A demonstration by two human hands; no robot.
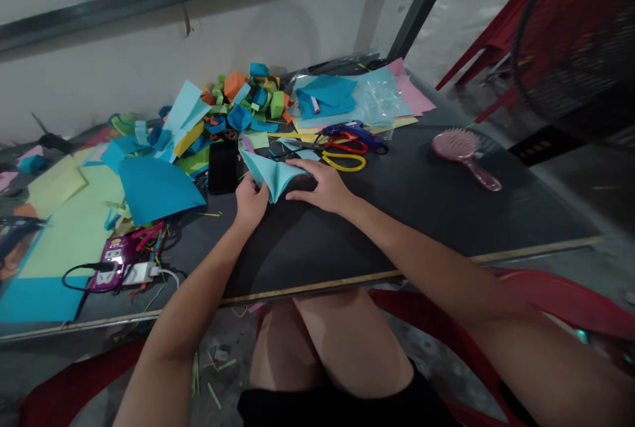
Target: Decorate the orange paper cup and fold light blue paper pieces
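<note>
A light blue sheet of folded paper, creased into pointed wings, is between my two hands above the dark tabletop. My left hand pinches its lower left side, with the thumb against the paper. From the right, my right hand curves around the other wing, its fingers along the upper edge and its thumb lower down, apart from them. Just left of the paper lies a black phone. Behind my right hand are scissors with yellow handles and others with red handles.
Folded paper pieces are heaped by the wall. A blue sheet and a purple power socket with cables lie left. A pink hairbrush rests on the right. Beyond the table's right edge stands a fan.
</note>
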